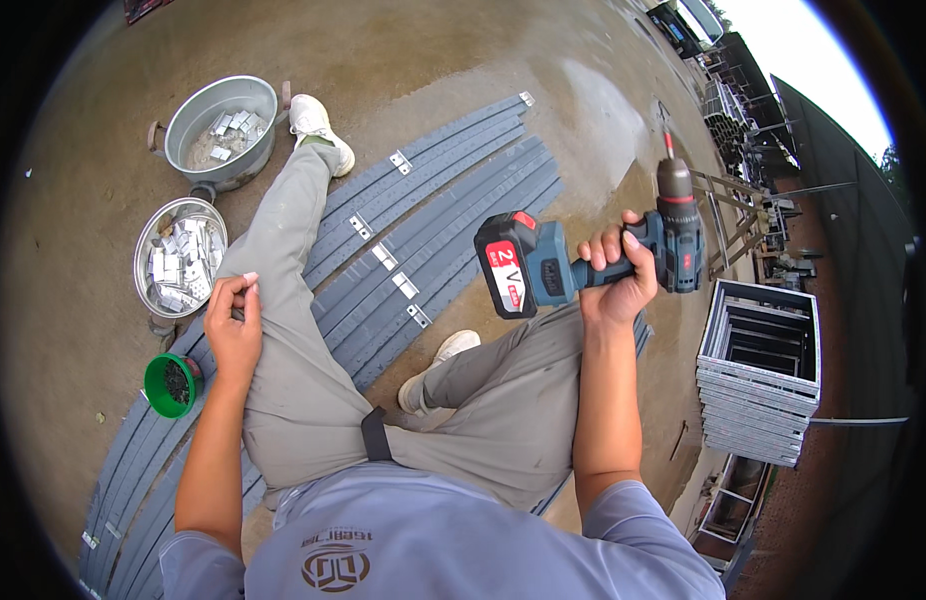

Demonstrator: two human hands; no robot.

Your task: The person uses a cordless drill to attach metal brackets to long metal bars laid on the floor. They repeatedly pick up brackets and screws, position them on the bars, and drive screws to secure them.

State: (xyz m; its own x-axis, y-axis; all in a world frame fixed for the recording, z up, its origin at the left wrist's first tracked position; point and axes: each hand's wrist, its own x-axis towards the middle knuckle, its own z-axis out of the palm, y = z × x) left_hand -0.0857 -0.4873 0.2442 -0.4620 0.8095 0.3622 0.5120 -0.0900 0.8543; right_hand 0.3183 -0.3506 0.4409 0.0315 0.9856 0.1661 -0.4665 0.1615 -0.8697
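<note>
**Head view: drill raised, small part pinched**

Head camera is showing the right hand (615, 285) gripping a blue cordless drill (583, 262), its bit pointing up and away, above the right knee. The left hand (233, 322) is resting on the left thigh, fingertips pinching something too small to tell. Grey slats (438, 215) with metal brackets (383, 256) are lying under the legs. A green cup (170, 385) and two metal bowls (180, 257) are sitting just left of the left hand.
</note>
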